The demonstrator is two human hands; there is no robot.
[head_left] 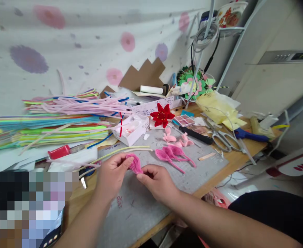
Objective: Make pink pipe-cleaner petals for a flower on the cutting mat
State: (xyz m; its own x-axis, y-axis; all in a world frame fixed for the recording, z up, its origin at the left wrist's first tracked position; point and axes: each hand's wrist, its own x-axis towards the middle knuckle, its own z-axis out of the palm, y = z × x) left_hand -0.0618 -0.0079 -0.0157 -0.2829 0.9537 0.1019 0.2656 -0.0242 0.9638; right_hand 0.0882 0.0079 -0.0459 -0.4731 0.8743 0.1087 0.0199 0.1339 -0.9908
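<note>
Between my hands is a bright pink petal of bent fuzzy stems [135, 164]. My left hand [114, 174] pinches its upper left side between thumb and fingers. Thumb and curled fingers of my right hand [156, 181] close on its lower right end. Both hands are above a grey mat [138, 210]. Right of them, finished-looking pink petals with stems [169, 155] lie on the mat. Behind those are light pink folded pieces [169, 135] and a red flower [162, 115].
Bundles of coloured fuzzy stems [63, 120] fill the back left. A white box [132, 130] stands behind my hands. Scissors [222, 140], a black-handled tool [196, 135] and a wooden stick [206, 156] lie at the right. A shelf pole [201, 51] rises at the back right.
</note>
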